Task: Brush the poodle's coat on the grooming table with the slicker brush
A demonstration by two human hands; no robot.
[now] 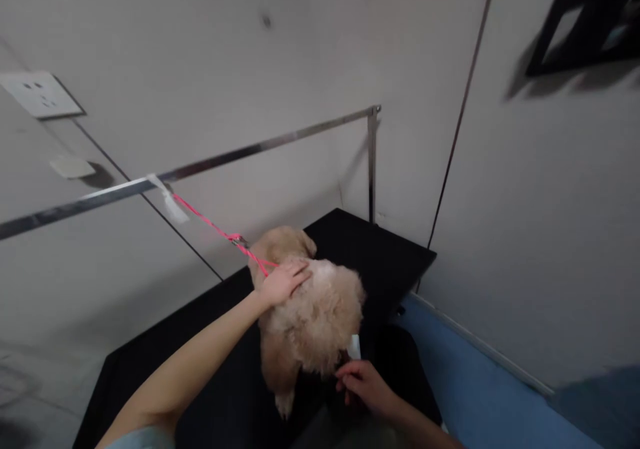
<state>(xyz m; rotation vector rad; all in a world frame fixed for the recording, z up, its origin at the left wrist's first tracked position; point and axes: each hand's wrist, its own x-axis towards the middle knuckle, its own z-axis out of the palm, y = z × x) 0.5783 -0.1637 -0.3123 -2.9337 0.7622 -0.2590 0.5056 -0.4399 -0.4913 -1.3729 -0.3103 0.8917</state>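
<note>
A curly, light-tan dog (325, 309) stands on a black grooming table (200, 362), its head turned away from me. My left hand (284, 282) lies flat on its upper back, fingers stretched out, close to the pink cord loop (260, 262) around its neck. Low by the dog's rear, my right hand (365, 384) is closed around a small tool with a pale, flat head (355, 348). Its handle is hidden in my fingers, and its exact kind cannot be made out. The pale head is beside the fur; whether it touches is unclear.
A metal bar (260, 148) on an upright post (371, 169) runs above the table, the pink cord tied to it by a white strip (170, 199). Grey walls rise close behind. A wall socket (43, 94) is at left, a dark frame (590, 22) at upper right.
</note>
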